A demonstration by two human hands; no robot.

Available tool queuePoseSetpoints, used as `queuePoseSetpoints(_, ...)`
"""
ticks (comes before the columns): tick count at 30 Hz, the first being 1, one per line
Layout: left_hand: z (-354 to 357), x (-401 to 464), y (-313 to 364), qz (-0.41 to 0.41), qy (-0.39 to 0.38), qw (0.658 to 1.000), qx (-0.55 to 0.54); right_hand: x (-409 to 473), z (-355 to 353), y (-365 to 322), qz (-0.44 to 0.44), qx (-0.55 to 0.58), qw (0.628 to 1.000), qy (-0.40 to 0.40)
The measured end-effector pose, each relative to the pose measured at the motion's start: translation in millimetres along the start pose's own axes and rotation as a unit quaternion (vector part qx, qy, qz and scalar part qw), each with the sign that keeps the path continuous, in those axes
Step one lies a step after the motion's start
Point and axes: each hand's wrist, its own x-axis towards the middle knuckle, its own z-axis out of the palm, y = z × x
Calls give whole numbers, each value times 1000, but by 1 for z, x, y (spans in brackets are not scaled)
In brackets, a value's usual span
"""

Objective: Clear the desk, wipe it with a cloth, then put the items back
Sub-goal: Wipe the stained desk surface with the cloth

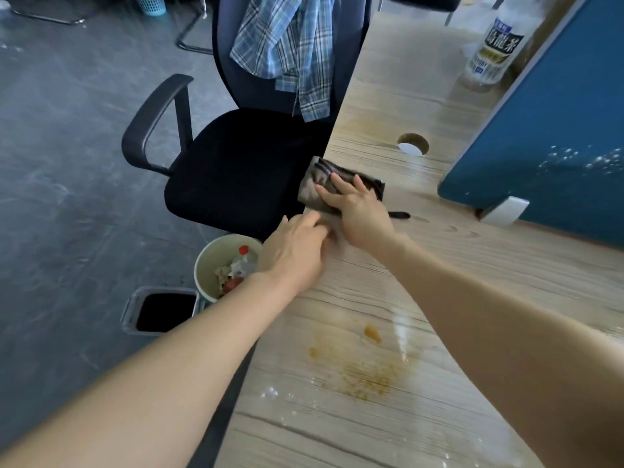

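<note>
A folded brown cloth (319, 184) lies at the left edge of the wooden desk (456, 265), partly hanging over it. My right hand (358, 211) presses flat on the cloth with straight fingers. Beside it at the desk edge, my left hand (297, 251) is cupped with its fingers lightly curled, just below the cloth; I cannot see anything held in it. A brown stain (364, 369) with white specks marks the desk nearer to me. A tea bottle (493, 45) stands at the far end of the desk.
A black office chair (236, 170) with a plaid shirt (290, 49) over its back stands left of the desk. A beige bin (226, 265) with rubbish sits on the floor under my left hand. A blue partition (547, 130) borders the desk's right side.
</note>
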Motion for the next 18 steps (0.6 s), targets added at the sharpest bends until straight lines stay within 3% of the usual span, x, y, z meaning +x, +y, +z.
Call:
queuePoseSetpoints(3,-4,-33,-1,-33,20,999,-9,-43,5,-10,-26,16,999,-32)
queuePoseSetpoints(7,-9,-68,10,-32,-39,999,7,-62,-4,0,-44,-39,997,-53)
queuePoseSetpoints(11,-5,-74,7,-38,-48,997,-36,-25,-16,11,91,-26,994,-47)
queuePoseSetpoints(13,-4,-73,7,-36,-44,997,-48,-26,-10,-4,112,-30,993,-34)
queuePoseSetpoints(18,-8,-72,12,-49,-51,997,-5,-91,8,-42,-19,-43,998,-38)
